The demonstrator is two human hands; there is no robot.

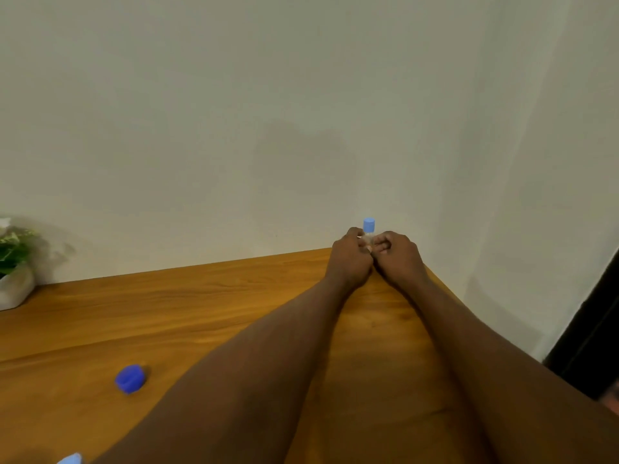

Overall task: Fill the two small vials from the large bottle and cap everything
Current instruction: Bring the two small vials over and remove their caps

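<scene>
Pale wall (301, 112) is seen behind everything. A brown wooden table (167, 313) is set against it, partly hidden by two bare arms. A plant (13, 246) in a white pot (15, 289) is placed far left. The left hand (350, 259) and right hand (398, 256) are held close together by the far edge. A dark blue cap (130, 379) is left lying well apart from them. A small vial (368, 238) is held upright between them, fingers of both curled round it, so only its light blue cap (368, 225) is plainly seen.

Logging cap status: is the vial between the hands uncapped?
No, a light blue cap sits on top of the vial.
</scene>
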